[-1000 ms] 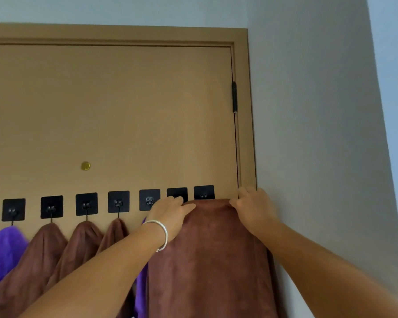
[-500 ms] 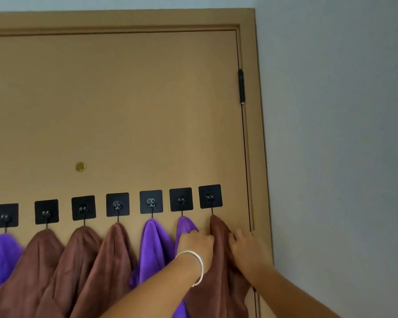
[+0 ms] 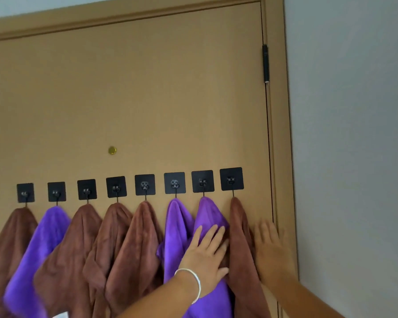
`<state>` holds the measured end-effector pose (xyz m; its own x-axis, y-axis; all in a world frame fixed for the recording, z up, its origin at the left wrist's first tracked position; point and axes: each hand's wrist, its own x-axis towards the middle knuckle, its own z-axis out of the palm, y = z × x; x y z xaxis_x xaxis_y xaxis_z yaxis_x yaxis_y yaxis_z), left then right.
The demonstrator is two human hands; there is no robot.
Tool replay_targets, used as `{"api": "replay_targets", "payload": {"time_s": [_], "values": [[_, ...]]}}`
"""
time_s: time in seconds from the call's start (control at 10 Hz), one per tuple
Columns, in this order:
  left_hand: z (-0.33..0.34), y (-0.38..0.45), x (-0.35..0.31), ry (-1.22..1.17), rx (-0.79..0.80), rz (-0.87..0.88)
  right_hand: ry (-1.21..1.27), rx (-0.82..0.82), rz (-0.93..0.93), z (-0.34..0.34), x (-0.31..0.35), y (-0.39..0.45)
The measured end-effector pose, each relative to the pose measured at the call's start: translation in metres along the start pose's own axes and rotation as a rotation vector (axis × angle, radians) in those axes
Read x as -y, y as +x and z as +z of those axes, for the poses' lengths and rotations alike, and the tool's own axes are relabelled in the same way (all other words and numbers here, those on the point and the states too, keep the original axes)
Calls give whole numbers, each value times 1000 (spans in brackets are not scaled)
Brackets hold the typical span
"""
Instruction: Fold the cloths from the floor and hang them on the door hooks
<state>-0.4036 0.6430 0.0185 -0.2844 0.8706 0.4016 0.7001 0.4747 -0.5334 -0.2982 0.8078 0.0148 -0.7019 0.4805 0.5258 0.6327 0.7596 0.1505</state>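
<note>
Hands are seen nearest the camera, both raised to the door. The left hand (image 3: 205, 260), with a silver bracelet (image 3: 192, 283) at the wrist, is laid flat with fingers spread on the second purple cloth from the right (image 3: 210, 216); nothing is gripped. The right hand (image 3: 270, 246), blurred, is held open with fingers apart against the door edge, just beside the rightmost brown cloth (image 3: 240, 237); whether it touches that cloth cannot be told.

Behind the hands, eight cloths are hung in a row, each from one of eight black square hooks: from the left, brown, purple, three brown, two purple, brown. The rightmost brown cloth is hung from the last hook (image 3: 231, 179), nearest the hinge side. The cloths overlap one another lower down.

Farther back, the tan door (image 3: 136, 99) carries a small brass peephole (image 3: 112, 150) above the hooks, and a black hinge (image 3: 265, 63) is set at its right edge beside the grey wall (image 3: 354, 134).
</note>
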Motion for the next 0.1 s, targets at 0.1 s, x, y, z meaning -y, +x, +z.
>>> {"api": "replay_targets", "payload": {"time_s": [0.1], "values": [[-9, -14, 16, -27, -64, -55, 30, -82, 21, -1, -4, -4]]}}
